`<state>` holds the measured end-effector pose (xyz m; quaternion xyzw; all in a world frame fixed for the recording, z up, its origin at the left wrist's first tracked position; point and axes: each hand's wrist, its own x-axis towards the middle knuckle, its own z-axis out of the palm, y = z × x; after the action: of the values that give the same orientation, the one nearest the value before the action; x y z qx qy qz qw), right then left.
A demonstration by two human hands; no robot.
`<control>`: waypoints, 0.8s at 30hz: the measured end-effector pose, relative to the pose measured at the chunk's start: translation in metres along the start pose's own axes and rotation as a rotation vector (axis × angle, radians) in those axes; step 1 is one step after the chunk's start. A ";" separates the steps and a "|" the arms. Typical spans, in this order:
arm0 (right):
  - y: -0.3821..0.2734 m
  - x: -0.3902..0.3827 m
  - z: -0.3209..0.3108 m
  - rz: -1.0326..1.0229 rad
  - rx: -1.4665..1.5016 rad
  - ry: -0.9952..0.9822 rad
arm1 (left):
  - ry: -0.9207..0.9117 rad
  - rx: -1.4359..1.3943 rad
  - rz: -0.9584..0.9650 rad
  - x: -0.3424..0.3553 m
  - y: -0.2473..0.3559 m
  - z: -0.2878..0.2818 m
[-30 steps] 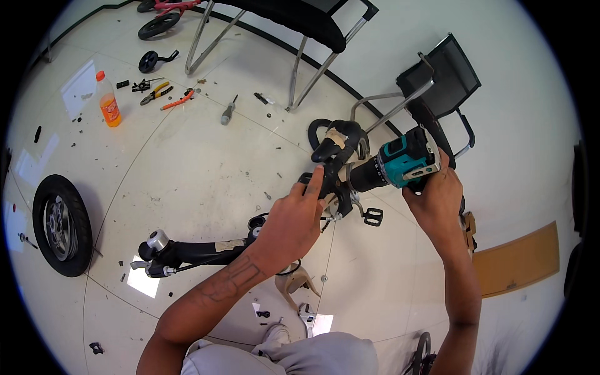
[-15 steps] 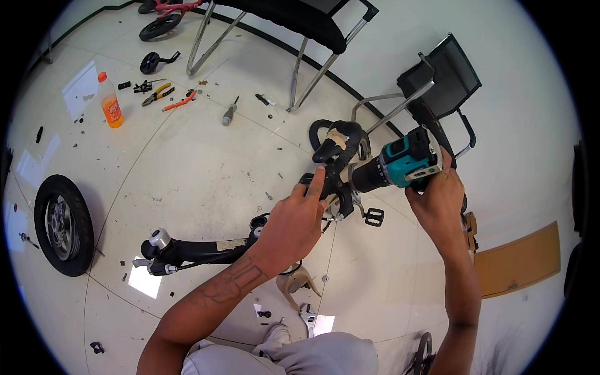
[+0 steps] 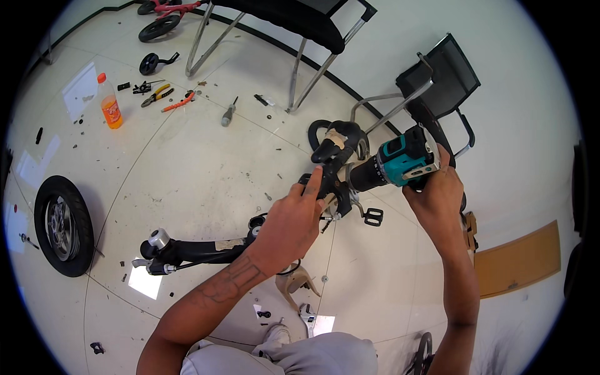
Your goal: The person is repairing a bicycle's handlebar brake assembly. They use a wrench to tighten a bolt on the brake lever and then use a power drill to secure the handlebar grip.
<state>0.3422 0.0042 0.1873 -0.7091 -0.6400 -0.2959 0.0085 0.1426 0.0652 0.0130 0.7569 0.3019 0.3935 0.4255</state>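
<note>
A small bicycle with a worn black saddle (image 3: 331,150) is in front of me. My left hand (image 3: 290,219) is wrapped round a black part of the bicycle frame (image 3: 328,178), index finger stretched along it. My right hand (image 3: 437,203) grips a teal and black cordless drill (image 3: 406,159) by its handle. The drill's black front end points left and meets the frame beside the left fingertips; its tip is hidden there. A black handlebar grip (image 3: 194,251) with a silver bell (image 3: 159,238) reaches out left under my forearm. A pedal (image 3: 373,217) shows below the drill.
A loose wheel (image 3: 64,225) stands at left. An orange drink bottle (image 3: 110,103), pliers (image 3: 157,95), a screwdriver (image 3: 229,112) and scattered small parts lie on the tiled floor. Chairs (image 3: 294,25) stand behind. An adjustable wrench (image 3: 307,319) lies near my foot.
Hardly anything differs. The drill and my right hand have shifted very slightly left; my left hand stays on the frame.
</note>
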 end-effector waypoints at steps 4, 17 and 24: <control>-0.001 -0.001 0.001 -0.022 -0.020 0.039 | 0.009 -0.006 0.010 0.000 -0.001 0.000; -0.012 0.000 -0.003 -0.103 -0.059 0.154 | 0.028 0.001 0.036 -0.001 -0.002 0.000; -0.005 0.009 -0.005 -0.126 -0.021 0.044 | 0.035 -0.023 0.027 -0.001 -0.001 -0.002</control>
<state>0.3352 0.0112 0.1931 -0.6606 -0.6800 -0.3181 -0.0033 0.1400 0.0655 0.0126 0.7490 0.2949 0.4158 0.4233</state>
